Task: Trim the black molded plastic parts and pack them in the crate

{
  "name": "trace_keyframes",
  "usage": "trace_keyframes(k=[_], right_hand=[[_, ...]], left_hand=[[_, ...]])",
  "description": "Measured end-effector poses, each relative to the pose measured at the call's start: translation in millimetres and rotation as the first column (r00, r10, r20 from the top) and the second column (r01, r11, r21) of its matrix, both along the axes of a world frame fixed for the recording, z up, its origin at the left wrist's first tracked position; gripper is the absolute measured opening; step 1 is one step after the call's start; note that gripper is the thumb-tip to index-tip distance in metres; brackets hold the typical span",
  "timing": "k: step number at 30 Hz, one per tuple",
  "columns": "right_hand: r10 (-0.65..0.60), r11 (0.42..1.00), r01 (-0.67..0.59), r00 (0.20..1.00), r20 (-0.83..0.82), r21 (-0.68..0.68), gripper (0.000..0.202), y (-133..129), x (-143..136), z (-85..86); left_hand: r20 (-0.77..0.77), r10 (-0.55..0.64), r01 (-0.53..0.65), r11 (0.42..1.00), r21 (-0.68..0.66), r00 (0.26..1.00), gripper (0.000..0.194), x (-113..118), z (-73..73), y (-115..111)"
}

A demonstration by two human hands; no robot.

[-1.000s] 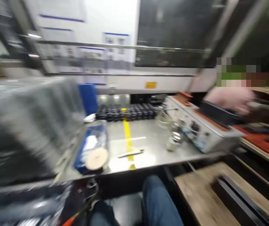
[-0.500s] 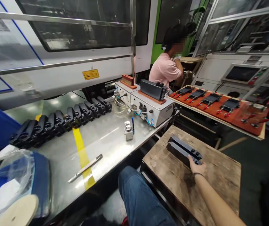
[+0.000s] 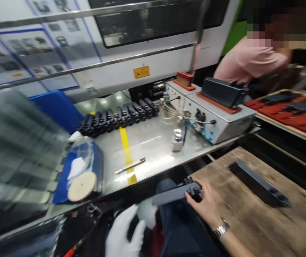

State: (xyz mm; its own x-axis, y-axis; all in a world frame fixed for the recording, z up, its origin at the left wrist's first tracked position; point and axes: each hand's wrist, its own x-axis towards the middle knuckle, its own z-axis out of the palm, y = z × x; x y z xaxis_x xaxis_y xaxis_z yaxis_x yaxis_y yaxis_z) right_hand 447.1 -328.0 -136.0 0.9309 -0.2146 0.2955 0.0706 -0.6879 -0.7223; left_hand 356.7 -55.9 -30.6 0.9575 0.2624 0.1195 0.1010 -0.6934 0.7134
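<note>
My bare right hand [image 3: 205, 203], with a metal watch at the wrist, grips one end of a long dark part [image 3: 171, 194] above my lap. At the part's other end is my left hand [image 3: 127, 232] in a white glove, thumb and fingers apart; the area between them is blurred. A second dark part [image 3: 258, 184] lies on the wooden board [image 3: 238, 214] at the right. On the metal table [image 3: 153, 150] stands a row of several black parts [image 3: 121, 117]. A knife [image 3: 130, 165] lies near its front edge.
A small bottle [image 3: 177, 142] and a blue pen stand before the grey boxes [image 3: 230, 125]. A blue bin [image 3: 98, 164] with plastic and a round disc sits at the left. A person in a pink shirt [image 3: 249, 60] is at the back right, near a red fixture board [image 3: 289, 114].
My right hand has lifted one dark part off the wooden board and brought it left over my lap. My gloved left hand has come into view. The view has turned left.
</note>
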Motion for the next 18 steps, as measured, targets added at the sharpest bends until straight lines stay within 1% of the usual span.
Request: trace_keyframes(k=[1,2,3,4,5,6,7,8,9,10,11,12,13,15,18], right_hand=[[0.142,0.99,-0.142,0.989,0.032,-0.011,0.046,23,-3,10.6],[0.282,0.96,-0.28,0.958,0.055,-0.026,0.047,45,-8,21.1],[0.413,0.911,-0.41,0.908,0.069,-0.046,0.05,65,-11,30.8],[0.529,0.848,-0.525,0.845,0.072,-0.068,0.054,83,-13,39.2],[0.628,0.778,-0.622,0.776,0.064,-0.09,0.06,99,-12,46.1],[0.704,0.709,-0.696,0.709,0.046,-0.113,0.063,113,-7,51.4],[0.757,0.65,-0.748,0.653,0.021,-0.135,0.061,126,4,55.3],[0.789,0.605,-0.781,0.614,-0.011,-0.156,0.055,138,18,58.0],[0.804,0.578,-0.797,0.593,-0.046,-0.176,0.042,149,36,59.8],[0.8,0.572,-0.797,0.594,-0.085,-0.195,0.028,160,56,60.8],[0.788,0.571,-0.792,0.602,-0.126,-0.214,0.022,170,77,61.2],[0.771,0.577,-0.783,0.616,-0.163,-0.233,0.021,179,96,61.0],[0.753,0.581,-0.774,0.629,-0.195,-0.251,0.022,188,113,60.3],[0.728,0.578,-0.767,0.639,-0.249,-0.279,0.025,201,136,57.4],[0.691,0.587,-0.756,0.654,-0.308,-0.29,0.027,207,151,49.3]], left_hand=[[-0.079,-0.075,0.079,0.995,0.057,0.994,0.049,3,-4.3,-9],[-0.155,-0.082,0.099,0.989,0.105,0.984,0.062,7,-7.9,-17],[-0.216,-0.019,0.048,0.991,0.128,0.976,0.07,11,-10.5,-24],[-0.329,0.052,-0.013,0.993,0.118,0.943,0.057,13,-12.1,-28],[-0.459,0.098,-0.067,0.994,0.082,0.883,0.043,13,-12.8,-28],[-0.5,0.145,-0.147,0.988,0.036,0.854,0.039,10,-12.8,-26],[-0.527,0.181,-0.237,0.971,-0.04,0.83,0.034,4,-12.1,-21],[-0.524,0.217,-0.33,0.935,-0.131,0.824,0.033,-4,-10.8,-14],[-0.501,0.263,-0.417,0.88,-0.225,0.825,0.034,-14,-8.8,-6],[-0.483,0.31,-0.492,0.813,-0.313,0.819,0.035,-25,-5.9,2],[-0.465,0.353,-0.544,0.745,-0.385,0.812,0.035,-34,-2.1,8],[-0.45,0.389,-0.579,0.687,-0.439,0.804,0.037,-43,2.7,13],[-0.445,0.411,-0.6,0.639,-0.482,0.795,0.038,-50,8.4,15],[-0.441,0.413,-0.604,0.566,-0.561,0.797,0.042,-57,21.2,15],[-0.442,0.395,-0.592,0.491,-0.639,0.805,0.043,-56,38.4,10]])
